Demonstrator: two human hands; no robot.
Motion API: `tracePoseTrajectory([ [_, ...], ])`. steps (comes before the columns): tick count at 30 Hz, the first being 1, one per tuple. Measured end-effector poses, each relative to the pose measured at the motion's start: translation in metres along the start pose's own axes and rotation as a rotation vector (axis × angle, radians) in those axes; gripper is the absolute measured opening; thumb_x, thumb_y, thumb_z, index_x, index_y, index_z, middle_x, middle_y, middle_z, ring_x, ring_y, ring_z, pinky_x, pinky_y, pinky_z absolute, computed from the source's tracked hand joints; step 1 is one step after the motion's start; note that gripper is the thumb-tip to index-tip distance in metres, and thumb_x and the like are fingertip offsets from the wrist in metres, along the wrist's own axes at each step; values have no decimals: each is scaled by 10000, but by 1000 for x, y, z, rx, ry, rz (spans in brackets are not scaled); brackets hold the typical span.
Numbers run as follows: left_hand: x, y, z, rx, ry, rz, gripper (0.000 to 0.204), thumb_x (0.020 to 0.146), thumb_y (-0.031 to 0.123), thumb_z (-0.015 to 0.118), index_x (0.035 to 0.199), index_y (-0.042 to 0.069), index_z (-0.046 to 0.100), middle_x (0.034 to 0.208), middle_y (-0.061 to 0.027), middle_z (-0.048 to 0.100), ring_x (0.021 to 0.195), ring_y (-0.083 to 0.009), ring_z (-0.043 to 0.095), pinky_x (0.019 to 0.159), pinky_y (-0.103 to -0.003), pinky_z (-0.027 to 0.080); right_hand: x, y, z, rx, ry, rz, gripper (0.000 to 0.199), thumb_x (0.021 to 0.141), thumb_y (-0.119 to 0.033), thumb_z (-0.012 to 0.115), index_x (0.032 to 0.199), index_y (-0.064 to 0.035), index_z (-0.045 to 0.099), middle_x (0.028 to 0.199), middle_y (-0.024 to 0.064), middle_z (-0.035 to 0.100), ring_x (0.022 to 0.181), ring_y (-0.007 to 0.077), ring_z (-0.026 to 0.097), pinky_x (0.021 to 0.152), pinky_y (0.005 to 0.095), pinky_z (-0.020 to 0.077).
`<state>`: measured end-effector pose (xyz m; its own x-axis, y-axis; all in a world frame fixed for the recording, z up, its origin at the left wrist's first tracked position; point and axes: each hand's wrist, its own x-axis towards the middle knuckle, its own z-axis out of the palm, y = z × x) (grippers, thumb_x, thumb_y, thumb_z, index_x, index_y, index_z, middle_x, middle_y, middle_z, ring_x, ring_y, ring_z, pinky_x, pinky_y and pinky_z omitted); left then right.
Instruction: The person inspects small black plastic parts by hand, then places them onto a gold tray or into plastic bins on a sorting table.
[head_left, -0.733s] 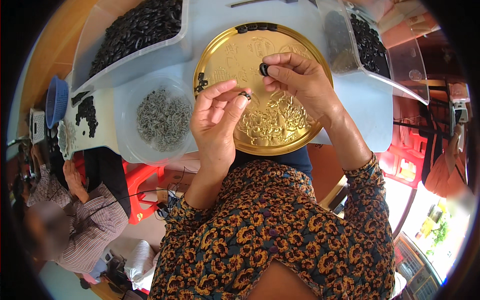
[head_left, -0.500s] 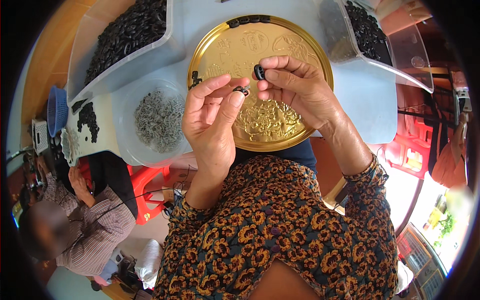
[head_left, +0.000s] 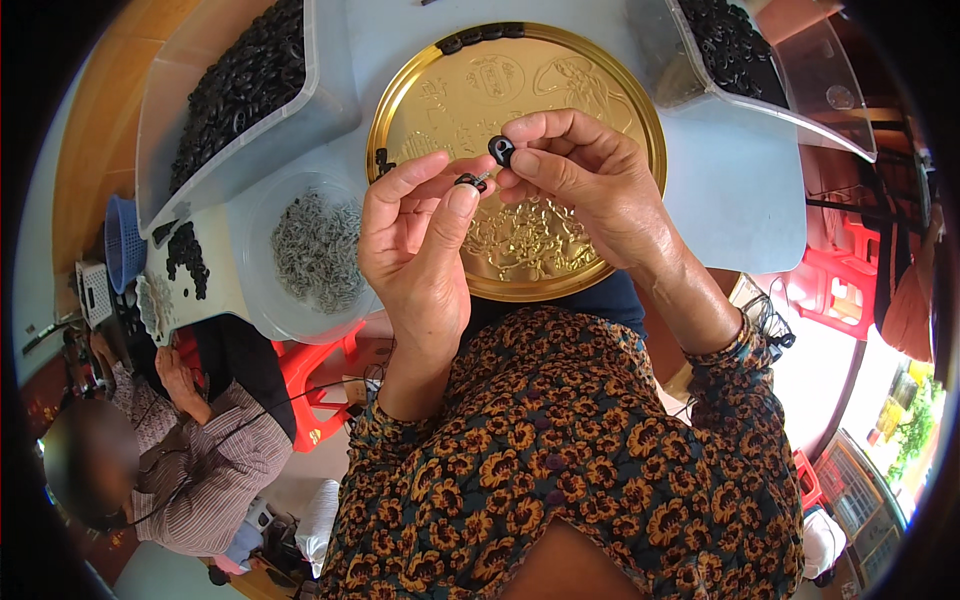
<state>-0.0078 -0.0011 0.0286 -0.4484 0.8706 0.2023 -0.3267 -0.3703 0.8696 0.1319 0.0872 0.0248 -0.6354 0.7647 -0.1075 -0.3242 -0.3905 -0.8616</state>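
1. Work surface: pale blue-grey table (head_left: pixel 740 200), fills the upper part of the view.
2. Upper left: a strip of orange-brown wooden surface (head_left: pixel 95 120) beyond the table edge.
3. Seating: red plastic stools, one under the table at left (head_left: pixel 310 375), others at right (head_left: pixel 845 290).
4. Light: strong daylight from the lower right; floor there washed out white (head_left: pixel 815 370).
5. Far lower right: green foliage (head_left: pixel 915 425) outdoors, seen past a metal frame.
6. Lower left: another person in a striped shirt (head_left: pixel 215 470), seated.
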Motion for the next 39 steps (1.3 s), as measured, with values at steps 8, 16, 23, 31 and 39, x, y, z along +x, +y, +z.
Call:
tracePoseTrajectory([
  [8, 0, 2, 3, 32, 73, -87, 306, 869, -49, 630, 1162, -12, 547, 963, -65, 609, 866, -112, 581, 774, -266, 526, -5, -2, 5, 75, 12, -5, 208, 920, -85, 629, 1105, 9, 609, 1010, 69, 650, 888, 121, 627, 791, 260, 536],
  [16, -1, 1, 2, 56, 78, -106, 312, 865, -43, 628, 1166, -8, 554, 986, -66, 615, 886, -112, 576, 786, -254, 496, -6, -4, 9, -7, 30, -32, 204, 927, -94, 624, 1105, 3, 607, 995, 58, 648, 865, 112, 620, 786, 250, 523],
  [23, -2, -1, -1, 37, 96, -121, 321, 852, -64, 646, 1153, 2, 555, 1080, -47, 584, 939, -86, 547, 801, -225, 500, -7, -2, 15, -149, 92, -92, 205, 918, -61, 627, 1106, 15, 597, 973, 46, 643, 835, 97, 613, 766, 234, 519],
  [31, -1, -2, 0, 12, 102, -98, 310, 857, -60, 643, 1149, -3, 556, 1041, -52, 594, 922, -89, 559, 802, -227, 508, -6, 2, 21, -168, 82, -121, 207, 915, -38, 620, 1111, 25, 593, 957, 40, 630, 865, 90, 607, 774, 232, 519],
  [39, 1, -3, 3, -58, 128, -98, 280, 868, -49, 636, 1134, -13, 557, 936, -58, 613, 867, -102, 591, 806, -284, 563, -4, 3, 29, -142, 95, -107, 203, 922, -24, 598, 1116, 33, 578, 980, 61, 639, 947, 106, 613, 825, 241, 527],
])
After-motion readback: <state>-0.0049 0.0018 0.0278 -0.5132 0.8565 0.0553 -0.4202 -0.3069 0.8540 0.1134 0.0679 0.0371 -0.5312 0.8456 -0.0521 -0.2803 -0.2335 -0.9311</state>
